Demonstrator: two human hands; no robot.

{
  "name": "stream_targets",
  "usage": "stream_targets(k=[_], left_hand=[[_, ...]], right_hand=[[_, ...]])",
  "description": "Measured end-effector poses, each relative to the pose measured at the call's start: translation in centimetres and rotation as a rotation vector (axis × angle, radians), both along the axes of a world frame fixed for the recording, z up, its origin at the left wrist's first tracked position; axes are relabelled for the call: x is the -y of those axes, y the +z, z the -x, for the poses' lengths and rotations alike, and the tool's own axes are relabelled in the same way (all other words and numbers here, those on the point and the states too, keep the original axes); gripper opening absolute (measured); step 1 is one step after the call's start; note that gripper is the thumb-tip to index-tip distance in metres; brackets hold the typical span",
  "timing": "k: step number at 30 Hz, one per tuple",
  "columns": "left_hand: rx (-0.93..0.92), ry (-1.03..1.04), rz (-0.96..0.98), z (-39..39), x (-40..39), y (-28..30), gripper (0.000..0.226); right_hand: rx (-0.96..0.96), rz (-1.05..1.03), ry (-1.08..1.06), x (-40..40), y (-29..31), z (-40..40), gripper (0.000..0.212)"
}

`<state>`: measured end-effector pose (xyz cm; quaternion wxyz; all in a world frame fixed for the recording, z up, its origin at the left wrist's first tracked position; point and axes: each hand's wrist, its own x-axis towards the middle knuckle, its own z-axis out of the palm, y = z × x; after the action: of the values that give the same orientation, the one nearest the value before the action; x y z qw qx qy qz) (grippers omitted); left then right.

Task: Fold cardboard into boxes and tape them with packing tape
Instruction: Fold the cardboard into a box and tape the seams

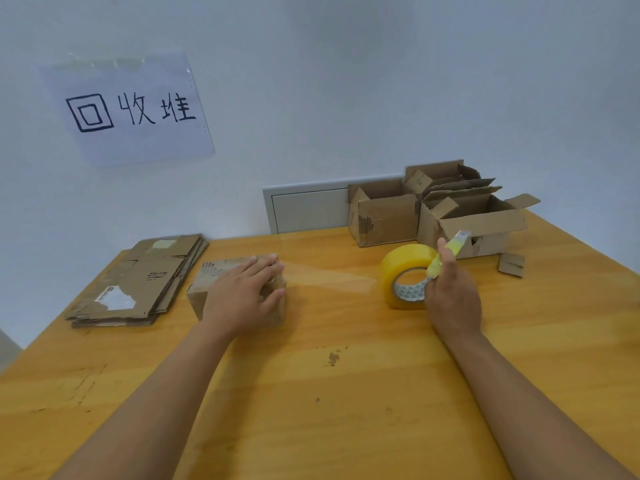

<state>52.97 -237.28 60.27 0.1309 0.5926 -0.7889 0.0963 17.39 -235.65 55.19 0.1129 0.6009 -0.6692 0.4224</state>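
Note:
A small folded cardboard box (204,299) sits on the wooden table (329,393), left of centre. My left hand (242,296) lies flat on top of it, fingers straight, pressing down. A clear strip of tape (329,275) stretches from the box rightward to a yellow tape roll (403,268) standing on edge. My right hand (452,296) is against the roll's near side and grips a yellow-green utility knife (450,251), whose tip points up and away.
A stack of flattened cardboard (138,282) lies at the table's left rear. Three open boxes (450,209) stand at the right rear near the wall, with a loose cardboard scrap (510,264) beside them. A paper sign (128,109) hangs on the wall.

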Motion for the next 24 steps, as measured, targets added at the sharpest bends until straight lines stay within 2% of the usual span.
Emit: stream_targets(k=[3,6,12,14,17,24], left_hand=[[0.012,0.003,-0.003,0.1,0.0,-0.1,0.055],[0.014,0.005,-0.002,0.1,0.0,-0.1,0.053],[0.024,-0.014,-0.014,0.0,0.0,0.1,0.056],[0.028,-0.021,-0.005,-0.2,0.1,0.1,0.063],[0.049,-0.026,-0.011,-0.4,0.4,0.0,0.077],[0.058,-0.063,0.000,-0.9,0.7,-0.1,0.075]], right_hand=[[-0.085,-0.027,-0.014,-0.1,0.5,-0.5,0.070],[-0.131,-0.071,0.064,-0.6,1.1,-1.5,0.071],[-0.025,-0.161,0.240,-0.4,3.2,-3.6,0.068],[-0.009,-0.186,0.261,-0.3,4.0,-4.3,0.069],[-0.044,-0.215,0.241,-0.1,4.6,-4.9,0.068],[-0.200,-0.189,0.268,0.1,4.8,-7.2,0.070]])
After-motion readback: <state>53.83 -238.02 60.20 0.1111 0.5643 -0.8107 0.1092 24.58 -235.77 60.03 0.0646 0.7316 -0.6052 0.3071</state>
